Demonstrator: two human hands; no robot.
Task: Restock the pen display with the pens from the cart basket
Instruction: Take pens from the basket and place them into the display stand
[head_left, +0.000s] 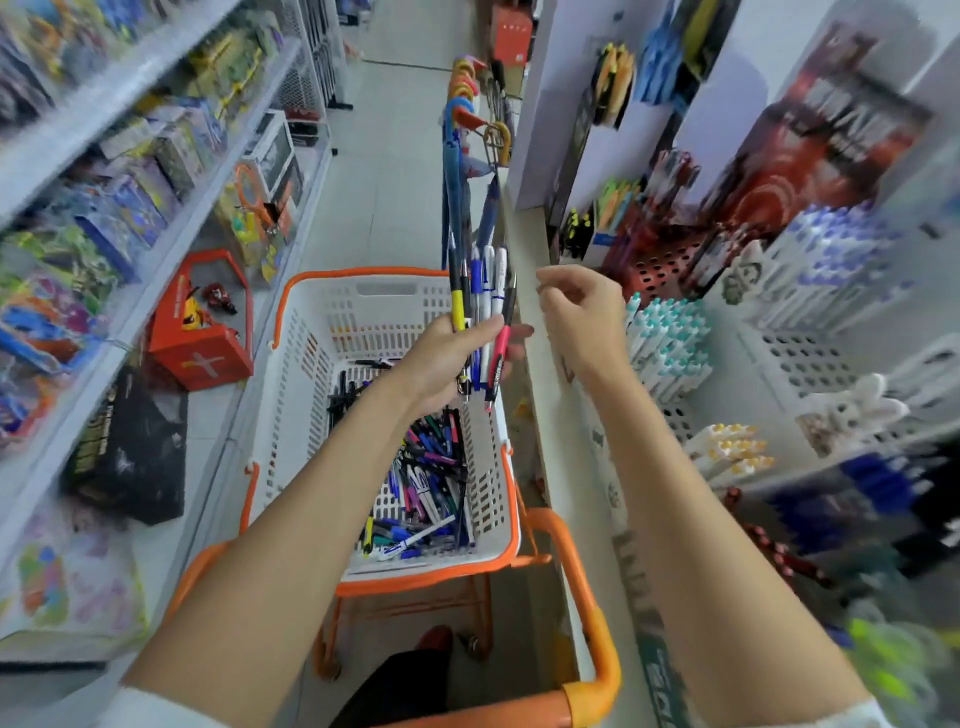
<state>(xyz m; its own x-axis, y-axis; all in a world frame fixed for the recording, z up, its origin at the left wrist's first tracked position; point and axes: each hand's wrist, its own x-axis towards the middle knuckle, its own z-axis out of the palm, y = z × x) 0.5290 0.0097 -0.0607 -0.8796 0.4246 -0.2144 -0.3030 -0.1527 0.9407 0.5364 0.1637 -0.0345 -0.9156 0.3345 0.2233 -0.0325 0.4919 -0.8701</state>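
Note:
My left hand (451, 358) grips a bunch of pens (483, 291) upright above the white cart basket (306, 395); one has a yellow grip, one a red grip, others are white and blue. More loose pens (426, 483) lie in the basket's bottom. My right hand (582, 317) hovers just right of the bunch, fingers loosely curled, holding nothing. The pen display (670, 343) is on the right, with rows of white pens with teal caps standing in a perforated tray.
The orange cart handle (592, 623) curves at the lower right. Toy shelves (130, 218) line the left. A red box (202, 332) and a black box (130, 452) sit on the floor at left. Umbrellas (462, 114) hang ahead.

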